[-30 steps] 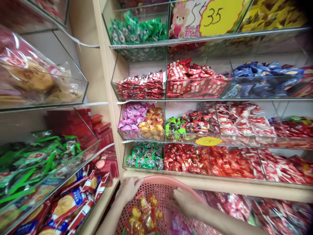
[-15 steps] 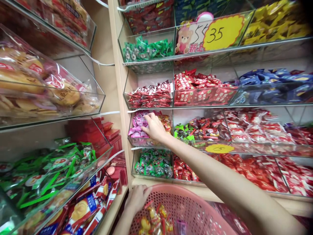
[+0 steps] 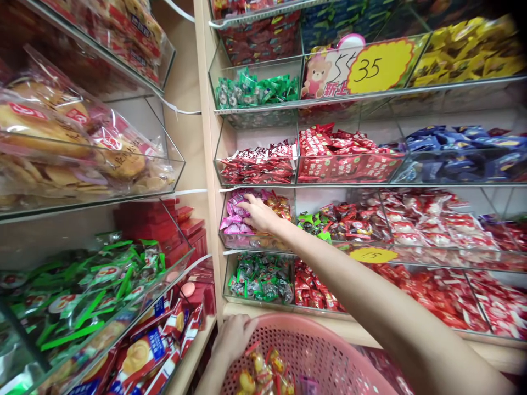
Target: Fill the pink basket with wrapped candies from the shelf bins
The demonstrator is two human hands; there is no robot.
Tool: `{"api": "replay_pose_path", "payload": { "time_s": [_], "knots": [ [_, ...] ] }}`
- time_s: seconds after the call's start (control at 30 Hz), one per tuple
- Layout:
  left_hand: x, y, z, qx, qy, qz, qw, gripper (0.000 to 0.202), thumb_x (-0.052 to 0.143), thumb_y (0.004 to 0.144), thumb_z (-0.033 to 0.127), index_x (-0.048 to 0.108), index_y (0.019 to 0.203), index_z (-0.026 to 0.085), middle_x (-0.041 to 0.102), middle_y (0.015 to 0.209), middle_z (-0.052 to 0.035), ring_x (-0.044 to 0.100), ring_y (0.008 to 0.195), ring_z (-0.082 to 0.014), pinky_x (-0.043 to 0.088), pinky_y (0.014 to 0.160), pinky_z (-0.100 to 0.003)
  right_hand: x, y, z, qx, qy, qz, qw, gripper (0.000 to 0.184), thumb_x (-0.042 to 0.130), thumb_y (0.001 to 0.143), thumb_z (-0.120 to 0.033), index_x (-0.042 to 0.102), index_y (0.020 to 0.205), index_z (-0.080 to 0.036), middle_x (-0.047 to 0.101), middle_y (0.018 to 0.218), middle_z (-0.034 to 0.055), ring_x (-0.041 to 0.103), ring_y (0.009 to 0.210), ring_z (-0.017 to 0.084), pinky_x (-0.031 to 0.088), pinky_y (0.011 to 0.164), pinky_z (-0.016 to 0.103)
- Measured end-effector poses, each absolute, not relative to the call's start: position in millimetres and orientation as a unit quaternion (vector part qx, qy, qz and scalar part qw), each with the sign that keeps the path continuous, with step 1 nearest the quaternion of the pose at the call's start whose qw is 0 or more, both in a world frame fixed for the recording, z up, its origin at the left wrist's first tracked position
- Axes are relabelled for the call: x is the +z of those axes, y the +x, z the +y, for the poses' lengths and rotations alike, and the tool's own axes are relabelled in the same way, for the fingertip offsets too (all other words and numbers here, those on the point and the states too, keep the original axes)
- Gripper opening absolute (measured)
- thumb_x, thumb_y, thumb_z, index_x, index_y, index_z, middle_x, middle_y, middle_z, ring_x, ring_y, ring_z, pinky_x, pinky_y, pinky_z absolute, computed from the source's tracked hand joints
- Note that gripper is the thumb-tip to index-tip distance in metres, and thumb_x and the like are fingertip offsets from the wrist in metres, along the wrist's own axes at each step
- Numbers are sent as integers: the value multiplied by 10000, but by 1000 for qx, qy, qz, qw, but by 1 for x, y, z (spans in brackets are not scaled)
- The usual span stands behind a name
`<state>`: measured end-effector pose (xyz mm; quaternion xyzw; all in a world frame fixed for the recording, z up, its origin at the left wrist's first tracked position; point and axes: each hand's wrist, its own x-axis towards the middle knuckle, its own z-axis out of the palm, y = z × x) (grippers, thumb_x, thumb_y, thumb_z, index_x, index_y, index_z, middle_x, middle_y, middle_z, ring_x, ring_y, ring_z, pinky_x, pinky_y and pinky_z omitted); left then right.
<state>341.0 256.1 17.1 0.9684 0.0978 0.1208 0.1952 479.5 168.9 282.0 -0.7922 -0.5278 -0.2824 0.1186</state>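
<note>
My right hand point(image 3: 259, 215) reaches into a clear shelf bin point(image 3: 230, 241) and rests, fingers curled, on the pink-wrapped candies point(image 3: 233, 216) at its left side. Yellow and red wrapped candies point(image 3: 278, 206) lie just right of the hand. Whether it has hold of a piece is hidden. My left hand point(image 3: 234, 337) grips the rim of a pink perforated basket point(image 3: 325, 356) at the bottom of the view. The basket holds several yellow and red wrapped candies point(image 3: 263, 373).
Clear bins of wrapped sweets fill the shelves ahead: green ones point(image 3: 257, 90), red ones point(image 3: 329, 151), blue ones point(image 3: 457, 148). A yellow price tag reading 35 point(image 3: 381, 66) hangs above. Angled bins of packaged biscuits point(image 3: 82, 148) and green packs point(image 3: 82, 291) line the left.
My right hand left the basket, rose to the bin of pink candies and now sits a little lower in it. The view tilted upward.
</note>
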Motion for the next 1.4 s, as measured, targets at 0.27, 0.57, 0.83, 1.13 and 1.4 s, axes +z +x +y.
{"api": "replay_pose_path", "payload": {
  "time_s": [0.27, 0.57, 0.83, 1.13, 1.4],
  "knots": [
    [15, 342, 259, 119, 967, 102, 203, 520, 294, 902, 525, 653, 713, 200, 695, 744, -57, 632, 739, -179, 339, 639, -257, 282, 471, 168, -311, -796, -504, 127, 336, 474, 876, -154, 548, 1192, -241, 510, 1230, 66, 511, 1021, 227, 440, 821, 328],
    [16, 342, 257, 105, 969, 109, 195, 523, 286, 899, 537, 636, 694, 206, 693, 730, -50, 631, 710, -172, 341, 611, -247, 272, 482, 167, -347, -744, -528, 218, 360, 507, 871, -169, 507, 1229, -209, 476, 1284, 77, 467, 1078, 215, 403, 927, 374],
    [32, 337, 253, 90, 972, 116, 182, 493, 304, 902, 514, 653, 734, 211, 705, 766, -58, 648, 775, -189, 365, 636, -249, 252, 440, 107, -355, -676, -590, 262, 343, 490, 898, -196, 488, 1241, -193, 456, 1325, 82, 427, 1189, 191, 391, 994, 367],
    [37, 337, 247, 59, 974, 115, 186, 488, 299, 895, 540, 668, 814, 232, 712, 865, -72, 643, 858, -210, 384, 686, -266, 100, 384, -28, -94, -781, -600, 148, 357, 422, 931, -200, 493, 1278, -242, 487, 1322, 87, 456, 1200, 197, 419, 985, 371],
    [38, 335, 245, 69, 975, 115, 176, 494, 295, 898, 537, 663, 786, 227, 714, 849, -69, 646, 840, -207, 377, 667, -260, 24, 392, -41, 36, -824, -565, -3, 287, 427, 898, -147, 595, 1115, -228, 582, 1176, 79, 543, 1043, 233, 477, 822, 348]
  ]
}}
